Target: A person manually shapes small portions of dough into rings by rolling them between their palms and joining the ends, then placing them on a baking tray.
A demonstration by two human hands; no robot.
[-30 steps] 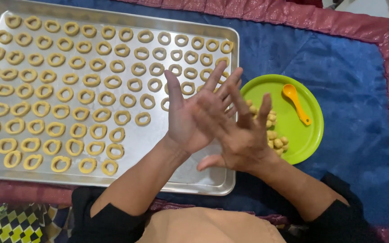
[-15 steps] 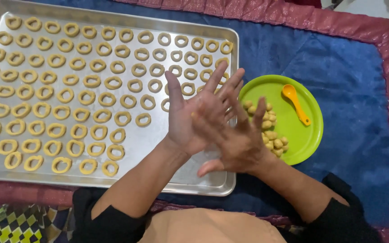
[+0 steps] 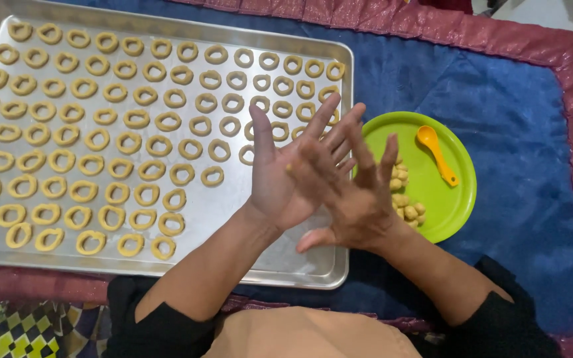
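My left hand (image 3: 276, 182) is held palm up over the right end of a metal baking tray (image 3: 233, 255). My right hand (image 3: 359, 202) lies flat across it, fingers spread, palm to palm. A small bit of pale dough (image 3: 289, 168) peeks out between the palms. The tray holds several rows of ring-shaped dough pieces (image 3: 147, 132). To the right, a green plate (image 3: 455, 202) carries small dough balls (image 3: 407, 207) and an orange spoon (image 3: 436, 154).
Tray and plate rest on a blue cloth (image 3: 532, 166) with a maroon quilted border (image 3: 432, 26). A checked fabric (image 3: 8, 331) shows at the bottom left. The tray's lower right part bears no rings.
My right hand has slid slightly across my left palm; both hands stay pressed together in the same place. Tray and plate have not moved.
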